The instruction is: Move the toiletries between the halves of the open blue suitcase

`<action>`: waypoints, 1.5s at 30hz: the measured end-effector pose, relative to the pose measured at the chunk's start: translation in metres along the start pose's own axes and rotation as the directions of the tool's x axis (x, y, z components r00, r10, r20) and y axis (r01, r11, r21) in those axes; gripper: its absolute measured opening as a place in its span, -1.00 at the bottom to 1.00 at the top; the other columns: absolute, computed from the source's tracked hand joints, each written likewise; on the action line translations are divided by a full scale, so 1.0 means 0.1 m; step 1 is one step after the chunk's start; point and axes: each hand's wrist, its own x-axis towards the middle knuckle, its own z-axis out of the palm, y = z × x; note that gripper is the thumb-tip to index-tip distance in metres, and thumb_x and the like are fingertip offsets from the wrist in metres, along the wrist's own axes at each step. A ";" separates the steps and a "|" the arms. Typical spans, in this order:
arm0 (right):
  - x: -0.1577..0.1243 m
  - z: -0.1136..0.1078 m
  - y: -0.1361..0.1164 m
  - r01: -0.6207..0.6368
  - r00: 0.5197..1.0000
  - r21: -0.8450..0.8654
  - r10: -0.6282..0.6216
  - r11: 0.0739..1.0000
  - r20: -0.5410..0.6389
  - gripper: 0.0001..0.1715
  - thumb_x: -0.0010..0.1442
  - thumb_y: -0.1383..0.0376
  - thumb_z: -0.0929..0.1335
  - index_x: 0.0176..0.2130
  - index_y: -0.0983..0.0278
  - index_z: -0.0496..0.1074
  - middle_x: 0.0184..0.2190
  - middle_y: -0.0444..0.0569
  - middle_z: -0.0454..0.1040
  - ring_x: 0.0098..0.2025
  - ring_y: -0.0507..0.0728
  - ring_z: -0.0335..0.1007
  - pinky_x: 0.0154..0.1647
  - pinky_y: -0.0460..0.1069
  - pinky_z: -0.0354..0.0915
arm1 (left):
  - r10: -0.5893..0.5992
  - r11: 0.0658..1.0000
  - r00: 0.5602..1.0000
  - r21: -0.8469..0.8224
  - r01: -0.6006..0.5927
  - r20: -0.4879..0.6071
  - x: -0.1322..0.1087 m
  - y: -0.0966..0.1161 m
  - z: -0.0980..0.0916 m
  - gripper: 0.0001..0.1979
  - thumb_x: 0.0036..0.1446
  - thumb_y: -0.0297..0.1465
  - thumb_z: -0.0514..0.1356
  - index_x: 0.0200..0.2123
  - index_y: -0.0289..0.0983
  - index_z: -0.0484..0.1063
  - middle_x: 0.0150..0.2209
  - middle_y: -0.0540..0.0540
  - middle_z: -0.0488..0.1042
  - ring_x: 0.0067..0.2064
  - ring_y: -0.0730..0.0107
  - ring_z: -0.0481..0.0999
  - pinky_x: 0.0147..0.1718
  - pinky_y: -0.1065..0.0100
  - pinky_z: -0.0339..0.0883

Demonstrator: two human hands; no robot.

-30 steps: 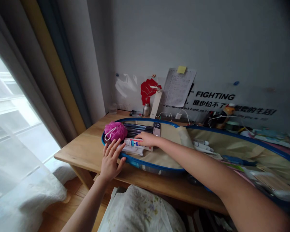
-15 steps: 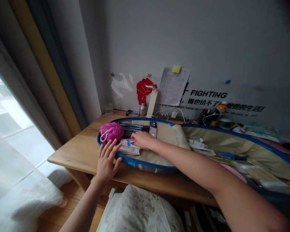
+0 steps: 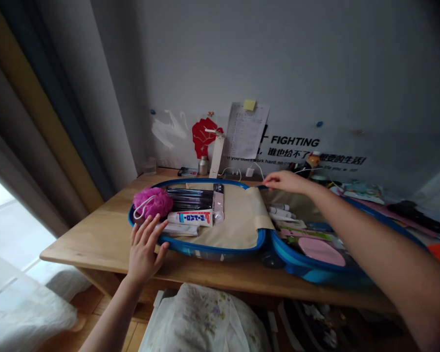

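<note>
A blue-rimmed suitcase (image 3: 220,252) lies spread on the desk. My left hand (image 3: 143,252) rests at the near left rim of its left half, fingers spread, holding nothing. Beside it are a pink bath puff (image 3: 157,201), a toothpaste tube (image 3: 192,217) and a flat white packet (image 3: 178,230). Behind the tube lies a clear pack of dark, long items (image 3: 190,198). My right hand (image 3: 284,181) is above the far side near the hinge, its fingers loosely bent with nothing visible in them. Several white tubes (image 3: 280,212) and a pink oval item (image 3: 321,251) lie in the right half.
The wooden desk (image 3: 84,230) stands against a wall with a lettered poster and a paper sheet (image 3: 246,129). A white lamp-like stand (image 3: 216,156) and a small bottle (image 3: 203,166) are behind the suitcase. Below the desk is a flowered cloth (image 3: 209,313). A curtain hangs left.
My right hand has left the toothpaste tube and moved right, to the far side near the hinge. The tube lies in the left half. My left hand stays near the rim as the view turns right.
</note>
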 end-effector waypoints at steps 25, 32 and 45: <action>-1.10 0.33 0.89 -0.159 0.970 0.033 0.150 0.987 0.191 -0.77 -0.20 0.19 0.45 -0.40 0.13 0.54 -0.32 0.09 0.64 -0.24 0.27 0.54 -0.17 0.07 0.36 | -0.004 1.000 1.000 -0.014 0.004 0.003 -0.01 -0.01 0.00 -0.45 0.32 -0.29 0.09 0.35 -0.09 0.24 0.34 -0.16 0.31 0.38 0.03 0.22 0.40 0.01 -0.12; -1.16 0.33 0.84 -0.167 0.974 -0.101 0.180 0.981 0.140 -0.85 -0.10 0.15 0.41 -0.42 0.11 0.48 -0.31 0.06 0.64 -0.24 0.30 0.54 -0.19 0.10 0.32 | -0.009 1.000 1.000 -0.021 0.009 -0.001 0.00 0.00 0.00 -0.45 0.31 -0.29 0.09 0.35 -0.10 0.24 0.34 -0.16 0.31 0.39 0.04 0.21 0.41 0.01 -0.13; -0.95 -0.04 0.56 -0.126 0.991 0.126 0.130 0.984 -0.022 -0.60 0.08 0.04 0.35 -0.13 0.19 0.45 -0.20 0.14 0.58 -0.23 0.20 0.50 -0.17 0.06 0.37 | -0.026 1.000 1.000 -0.008 0.026 0.006 -0.01 0.00 0.00 -0.48 0.31 -0.28 0.08 0.32 -0.12 0.29 0.30 -0.18 0.36 0.38 0.05 0.23 0.40 0.00 -0.12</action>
